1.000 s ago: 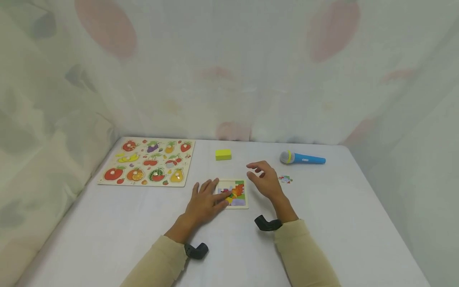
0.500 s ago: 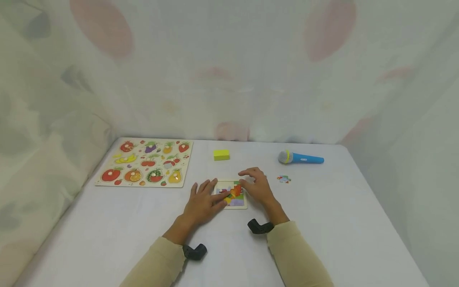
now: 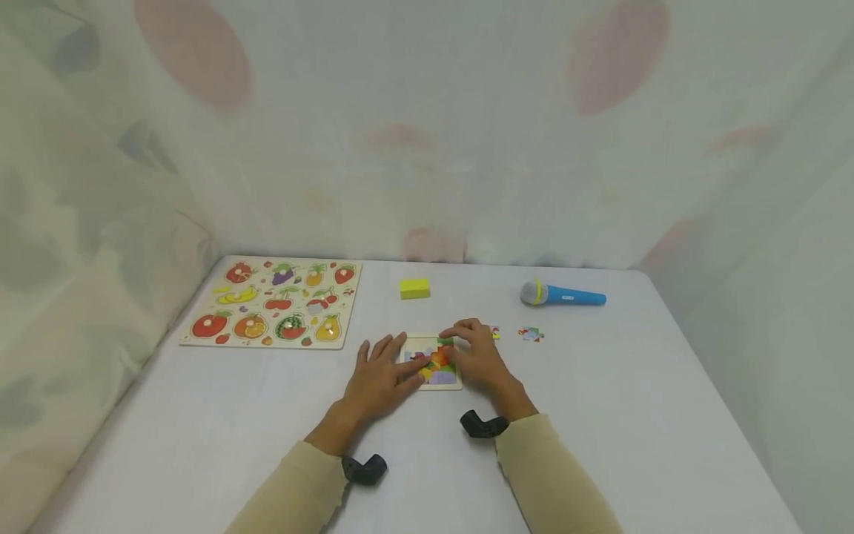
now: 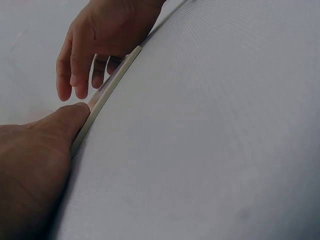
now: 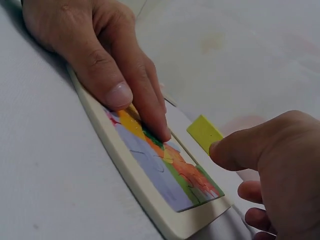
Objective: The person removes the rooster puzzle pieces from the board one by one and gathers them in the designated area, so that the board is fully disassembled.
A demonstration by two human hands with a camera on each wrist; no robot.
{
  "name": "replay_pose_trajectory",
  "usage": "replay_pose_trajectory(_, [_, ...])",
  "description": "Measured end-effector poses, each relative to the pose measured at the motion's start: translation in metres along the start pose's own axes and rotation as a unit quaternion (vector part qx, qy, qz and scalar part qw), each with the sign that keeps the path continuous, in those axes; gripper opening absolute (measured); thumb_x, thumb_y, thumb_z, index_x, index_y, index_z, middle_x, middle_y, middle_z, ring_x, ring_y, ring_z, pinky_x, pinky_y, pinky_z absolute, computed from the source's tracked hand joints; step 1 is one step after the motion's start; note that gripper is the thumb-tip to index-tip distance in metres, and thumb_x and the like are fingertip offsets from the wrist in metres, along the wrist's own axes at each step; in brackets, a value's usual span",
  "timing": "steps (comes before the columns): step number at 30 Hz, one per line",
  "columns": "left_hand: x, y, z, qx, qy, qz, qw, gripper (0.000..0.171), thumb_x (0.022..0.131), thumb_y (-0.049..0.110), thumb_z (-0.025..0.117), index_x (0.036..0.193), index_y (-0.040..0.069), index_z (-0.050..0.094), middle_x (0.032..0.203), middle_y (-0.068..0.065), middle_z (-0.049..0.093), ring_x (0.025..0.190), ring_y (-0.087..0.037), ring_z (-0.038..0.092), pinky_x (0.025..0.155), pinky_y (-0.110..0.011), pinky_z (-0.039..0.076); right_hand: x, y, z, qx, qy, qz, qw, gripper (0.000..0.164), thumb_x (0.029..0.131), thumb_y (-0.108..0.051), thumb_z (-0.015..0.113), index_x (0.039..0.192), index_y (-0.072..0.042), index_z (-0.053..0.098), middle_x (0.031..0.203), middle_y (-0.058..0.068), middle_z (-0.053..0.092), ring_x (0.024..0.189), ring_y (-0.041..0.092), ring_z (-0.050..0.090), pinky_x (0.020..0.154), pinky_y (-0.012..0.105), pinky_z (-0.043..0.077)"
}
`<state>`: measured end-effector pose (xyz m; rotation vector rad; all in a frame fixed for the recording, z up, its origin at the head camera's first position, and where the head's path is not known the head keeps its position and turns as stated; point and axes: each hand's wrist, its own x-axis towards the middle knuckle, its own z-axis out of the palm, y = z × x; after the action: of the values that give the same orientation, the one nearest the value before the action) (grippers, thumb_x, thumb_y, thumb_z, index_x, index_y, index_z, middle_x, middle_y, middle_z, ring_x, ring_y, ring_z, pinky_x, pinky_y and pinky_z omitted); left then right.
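Since the earlier frame, the right hand (image 3: 483, 363) has shifted leftward, its fingertips now over the far right corner of the jigsaw tray (image 5: 197, 217), and a near loose piece (image 3: 495, 333), previously masked by that hand, has come into view. Left to right, with the tray as landmark: well to its left and farther back lies a fruit board (image 3: 262, 277), printed and inlaid with fruits. Overlapping the tray's left side, the left hand (image 3: 373, 378) rests with fingers spread and apart, as before, covering part of the picture; its index finger reaches over the coloured pieces. Inside the tray, orange, green and lilac pieces fill the near and right portions, with a pale patch at the far side. Directly behind the tray stands a yellow block (image 3: 414, 289). Fingers of the right hand are loosely bent and apart, with no object visible between them; whether they touch the tray cannot be told. Just right of the tray, the near loose piece is partly hidden by this hand; a far loose piece (image 3: 531, 334) lies beyond it. Farther right and back lies a blue microphone (image 3: 563, 294), its small white label illegible.
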<state>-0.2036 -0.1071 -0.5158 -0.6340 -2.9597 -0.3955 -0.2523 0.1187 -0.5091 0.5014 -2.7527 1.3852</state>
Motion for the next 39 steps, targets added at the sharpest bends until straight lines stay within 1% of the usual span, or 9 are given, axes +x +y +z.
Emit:
replay_pose_trajectory(6, [-0.0003,-0.0005,0.0007,0.0,0.001,-0.002,1.0,0.043,0.095,0.058,0.047,0.135,0.044,0.054,0.153,-0.007,0.032,0.14,-0.032,0.024,0.109,-0.061,0.008,0.0008,-0.0003,0.0043,-0.073,-0.014,-0.017,0.997,0.02,0.087,-0.02,0.068,0.106,-0.024,0.073,0.128,0.007,0.049,0.117,0.03,0.039,0.097,0.053,0.033])
replay_pose_trajectory(11, [-0.0007,-0.0012,0.0021,0.001,0.002,-0.002,1.0,0.043,0.095,0.058,0.047,0.135,0.043,0.055,0.153,-0.008,0.032,0.139,-0.032,0.025,0.108,-0.062,0.009,0.0002,-0.0026,0.0063,-0.133,-0.021,-0.038,0.99,0.019,0.089,-0.024,0.067,0.107,-0.023,0.073,0.13,0.011,0.049,0.116,0.034,0.041,0.096,0.056,0.033])
replay_pose_trajectory(14, [-0.0009,-0.0015,0.003,0.0,0.002,0.0,1.0,0.044,0.095,0.058,0.047,0.135,0.043,0.055,0.153,-0.008,0.031,0.139,-0.033,0.025,0.108,-0.062,0.008,-0.0002,-0.0033,0.0068,-0.16,-0.028,-0.039,0.986,0.019,0.09,-0.027,0.065,0.107,-0.024,0.073,0.132,0.012,0.048,0.116,0.034,0.04,0.096,0.056,0.032])
replay_pose_trajectory(18, [-0.0012,-0.0013,0.0032,0.003,0.006,0.003,1.0,0.044,0.094,0.058,0.047,0.135,0.043,0.055,0.153,-0.008,0.032,0.139,-0.033,0.025,0.108,-0.062,0.009,-0.0006,-0.0046,0.0067,-0.164,-0.034,-0.029,0.985,0.018,0.09,-0.027,0.066,0.106,-0.025,0.073,0.134,0.01,0.047,0.119,0.033,0.039,0.098,0.056,0.031])
replay_pose_trajectory(23, [-0.0017,-0.0002,0.0025,0.001,0.012,0.008,0.9999,0.043,0.094,0.058,0.048,0.134,0.043,0.056,0.153,-0.008,0.032,0.139,-0.033,0.025,0.108,-0.063,0.01,0.0003,-0.0072,0.0076,-0.168,-0.035,-0.027,0.985,0.016,0.089,-0.024,0.066,0.103,-0.023,0.072,0.134,0.01,0.047,0.12,0.034,0.039,0.097,0.06,0.029])
replay_pose_trajectory(28, [-0.0018,0.0007,0.0006,0.0,0.008,0.004,1.0,0.043,0.094,0.058,0.048,0.134,0.043,0.056,0.153,-0.009,0.032,0.139,-0.033,0.024,0.108,-0.063,0.009,0.0011,-0.0087,0.0086,-0.167,-0.03,-0.05,0.984,0.012,0.088,-0.021,0.067,0.099,-0.019,0.069,0.13,0.01,0.049,0.117,0.034,0.041,0.092,0.061,0.032])
replay_pose_trajectory(34, [-0.0004,-0.0006,0.0006,-0.005,0.009,0.011,0.9999,0.043,0.095,0.057,0.047,0.134,0.042,0.056,0.153,-0.01,0.032,0.139,-0.034,0.025,0.107,-0.063,0.01,-0.0001,-0.0077,0.0083,-0.17,-0.016,-0.084,0.982,0.012,0.087,-0.019,0.067,0.1,-0.017,0.069,0.121,0.008,0.052,0.109,0.032,0.044,0.085,0.056,0.036])
replay_pose_trajectory(39, [0.0004,-0.0022,0.0009,0.001,0.01,0.011,0.9999,0.044,0.095,0.059,0.045,0.135,0.043,0.055,0.153,-0.009,0.031,0.139,-0.033,0.025,0.108,-0.063,0.01,0.0003,-0.0064,0.0081,-0.178,-0.009,-0.106,0.978,0.015,0.087,-0.019,0.067,0.102,-0.017,0.07,0.115,0.004,0.056,0.106,0.029,0.047,0.084,0.053,0.037])
